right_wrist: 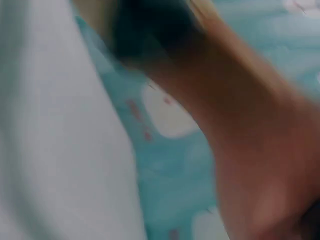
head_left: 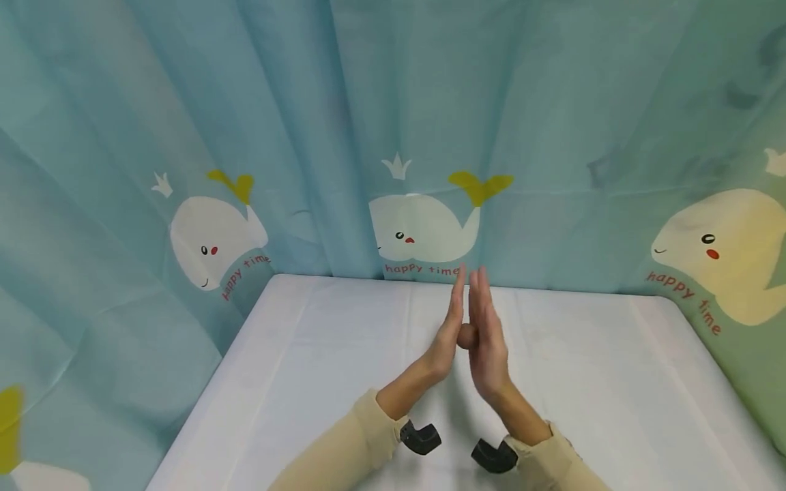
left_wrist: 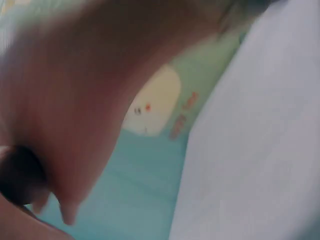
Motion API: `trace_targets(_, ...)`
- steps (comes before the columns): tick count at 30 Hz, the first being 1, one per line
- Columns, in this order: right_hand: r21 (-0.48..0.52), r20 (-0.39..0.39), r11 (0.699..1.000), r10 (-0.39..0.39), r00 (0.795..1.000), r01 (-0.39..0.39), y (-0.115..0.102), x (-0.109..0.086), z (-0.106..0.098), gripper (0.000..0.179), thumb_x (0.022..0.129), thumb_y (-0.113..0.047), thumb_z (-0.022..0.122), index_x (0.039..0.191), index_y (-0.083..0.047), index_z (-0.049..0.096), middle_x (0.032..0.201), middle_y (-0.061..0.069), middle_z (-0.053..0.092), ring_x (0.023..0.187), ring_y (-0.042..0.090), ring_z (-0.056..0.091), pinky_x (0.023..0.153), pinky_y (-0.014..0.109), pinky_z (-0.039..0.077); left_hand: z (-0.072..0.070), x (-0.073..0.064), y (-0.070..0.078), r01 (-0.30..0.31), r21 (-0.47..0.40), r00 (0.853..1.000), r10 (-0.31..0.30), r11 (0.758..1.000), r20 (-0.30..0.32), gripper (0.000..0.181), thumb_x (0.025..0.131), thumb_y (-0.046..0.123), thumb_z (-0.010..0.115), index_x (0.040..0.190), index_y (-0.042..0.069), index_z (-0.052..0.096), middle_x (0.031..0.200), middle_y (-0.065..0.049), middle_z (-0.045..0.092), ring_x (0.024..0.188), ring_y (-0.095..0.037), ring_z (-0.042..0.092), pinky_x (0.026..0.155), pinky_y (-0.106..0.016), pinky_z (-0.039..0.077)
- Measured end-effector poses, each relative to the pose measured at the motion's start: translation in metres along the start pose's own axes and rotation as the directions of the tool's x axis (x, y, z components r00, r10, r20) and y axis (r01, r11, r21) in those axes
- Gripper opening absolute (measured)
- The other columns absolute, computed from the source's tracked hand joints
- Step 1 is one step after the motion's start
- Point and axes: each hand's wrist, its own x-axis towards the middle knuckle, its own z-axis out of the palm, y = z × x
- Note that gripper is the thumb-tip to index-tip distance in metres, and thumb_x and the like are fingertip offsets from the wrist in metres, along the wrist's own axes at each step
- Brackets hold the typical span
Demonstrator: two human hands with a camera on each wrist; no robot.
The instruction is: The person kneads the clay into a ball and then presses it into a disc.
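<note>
A small round brown ball (head_left: pixel 467 336) sits between two upright, flat palms in the head view. My left hand (head_left: pixel 447 337) presses it from the left, fingers straight and pointing away. From the other side my right hand (head_left: pixel 489 344) presses with straight fingers too. Both hands are above the table. In the left wrist view the ball (left_wrist: pixel 22 176) looks dark, lying against the blurred right hand (left_wrist: pixel 75 105). The right wrist view has the left hand (right_wrist: pixel 265 150) large and blurred, with a dark edge of the ball (right_wrist: pixel 313 220) at the lower right.
A table with a white cover (head_left: pixel 331 341) lies beneath the hands. Blue-green curtains (head_left: pixel 424 88) printed with white whales (head_left: pixel 424 228) hang behind it and along its sides. Each wrist wears a black camera mount, one on the left (head_left: pixel 421 438) and one on the right (head_left: pixel 494 456).
</note>
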Motion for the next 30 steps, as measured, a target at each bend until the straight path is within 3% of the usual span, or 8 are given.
trace_targets(3,0.022,-0.028,0.997,0.075,0.997,-0.074,-0.004,0.014,-0.016,0.057,0.111,-0.051,0.012,0.165,-0.038,0.0,0.173,-0.001,-0.005,0.147,0.005,0.027,0.077,0.018,0.04,0.009,-0.003,0.007,-0.024,-0.002,0.998,0.024,1.0,0.059,0.069,0.107,0.06,0.003,0.165,0.026,-0.011,0.17,0.013,-0.014,0.155,-0.01,-0.016,0.123,-0.054,-0.006)
trace_targets(5,-0.017,-0.01,0.994,0.105,0.994,-0.105,0.0,0.016,-0.02,0.056,0.111,-0.051,0.011,0.165,-0.038,0.0,0.173,-0.003,-0.006,0.118,-0.001,0.05,0.065,0.019,0.038,0.012,-0.005,0.007,-0.008,-0.018,0.999,0.008,1.0,0.037,0.068,0.107,0.057,0.002,0.165,0.023,-0.01,0.17,0.012,-0.014,0.155,-0.01,-0.015,0.123,-0.054,-0.006)
trace_targets(9,-0.186,0.038,0.981,0.059,0.998,-0.051,0.01,0.002,-0.009,0.055,0.113,-0.041,0.01,0.166,-0.031,0.001,0.172,-0.006,-0.006,0.12,0.006,0.045,0.099,0.027,0.036,0.004,0.001,0.001,0.086,-0.104,0.993,-0.094,0.991,-0.073,0.068,0.108,0.056,0.005,0.166,0.023,-0.006,0.171,0.009,-0.008,0.156,-0.014,-0.01,0.123,-0.053,-0.007)
trace_targets(11,-0.277,0.07,0.961,0.001,0.998,0.018,0.009,-0.007,0.002,0.055,0.113,-0.035,0.011,0.167,-0.028,0.001,0.172,-0.005,-0.007,0.152,0.012,0.011,0.119,0.047,0.014,-0.001,0.005,-0.005,0.116,-0.124,0.985,-0.13,0.985,-0.114,0.067,0.109,0.056,0.007,0.166,0.024,-0.004,0.172,0.005,-0.007,0.157,-0.017,-0.007,0.123,-0.054,-0.007)
trace_targets(14,-0.346,0.1,0.933,-0.067,0.993,0.098,-0.002,-0.011,0.01,0.056,0.112,-0.031,0.011,0.167,-0.026,0.001,0.173,-0.001,-0.002,0.157,0.022,-0.011,0.119,0.063,-0.008,0.0,0.004,-0.016,0.114,-0.112,0.985,-0.127,0.987,-0.118,0.065,0.109,0.055,0.007,0.166,0.025,-0.003,0.172,0.005,-0.005,0.157,-0.018,-0.004,0.124,-0.055,-0.004)
trace_targets(21,-0.167,-0.036,0.982,0.084,0.996,-0.089,-0.008,0.015,-0.016,0.053,0.11,-0.053,0.007,0.162,-0.048,-0.004,0.171,-0.014,0.003,0.156,0.008,0.001,0.111,0.03,0.021,0.016,-0.01,-0.014,0.041,-0.051,0.999,-0.041,0.998,-0.006,0.064,0.109,0.052,0.001,0.164,0.023,-0.014,0.169,0.009,-0.018,0.155,-0.016,-0.017,0.122,-0.058,-0.007)
trace_targets(26,-0.23,-0.048,0.961,0.147,0.988,-0.155,0.012,0.006,-0.016,0.052,0.111,-0.049,0.002,0.162,-0.046,-0.006,0.17,-0.017,-0.009,0.152,0.013,0.007,0.115,0.043,0.018,0.011,-0.002,-0.009,0.072,-0.074,0.995,-0.077,0.995,-0.068,0.065,0.109,0.054,0.006,0.165,0.024,-0.009,0.171,0.009,-0.012,0.156,-0.015,-0.014,0.123,-0.056,-0.007)
trace_targets(30,-0.34,0.012,0.937,0.087,0.996,-0.078,0.011,-0.011,0.001,0.054,0.112,-0.042,0.003,0.165,-0.036,-0.005,0.171,-0.01,-0.012,0.155,0.018,-0.004,0.119,0.059,-0.003,0.003,0.003,-0.017,0.108,-0.124,0.98,-0.126,0.986,-0.152,0.064,0.11,0.053,0.006,0.166,0.026,-0.007,0.172,0.006,-0.011,0.157,-0.018,-0.008,0.123,-0.056,-0.008)
